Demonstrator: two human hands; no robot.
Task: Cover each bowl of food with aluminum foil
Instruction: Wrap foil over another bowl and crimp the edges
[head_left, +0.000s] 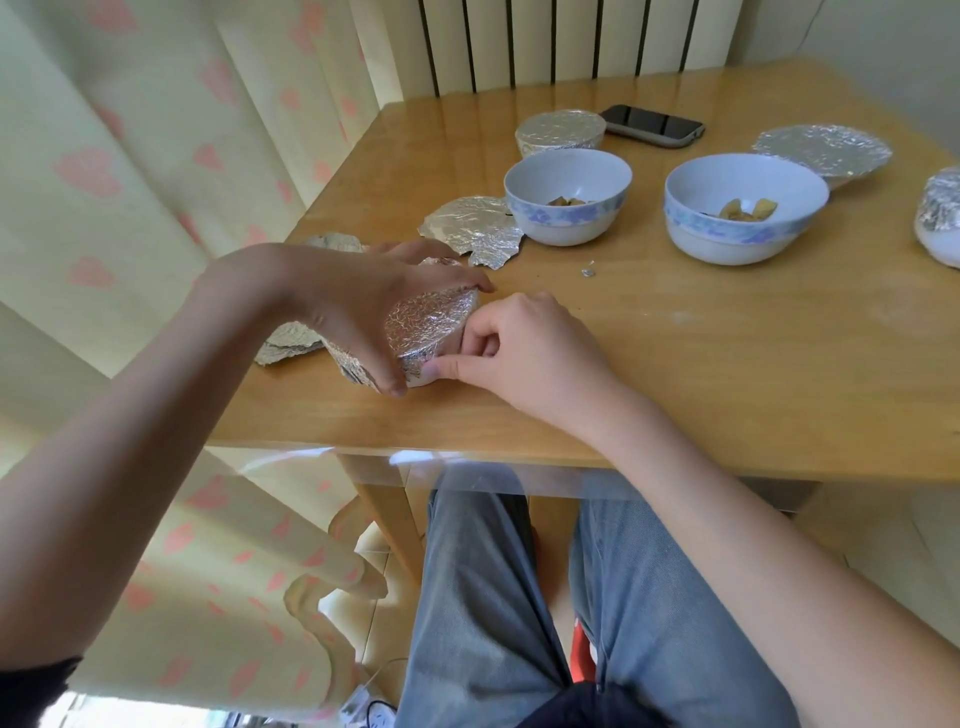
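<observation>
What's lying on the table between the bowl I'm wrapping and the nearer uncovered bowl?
In the head view, a loose crumpled foil sheet lies between the bowl being wrapped and the nearer uncovered bowl, its far edge reaching that bowl's base; otherwise bare table.

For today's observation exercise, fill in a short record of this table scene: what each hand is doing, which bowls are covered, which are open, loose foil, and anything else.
left hand: grips the foil-covered bowl from above
right hand: pinches the foil at that bowl's side
open bowls: two, left one, right one, both holding food
other covered bowls: back, far right, right edge
loose foil: sheet beside the left open bowl
also: phone
</observation>
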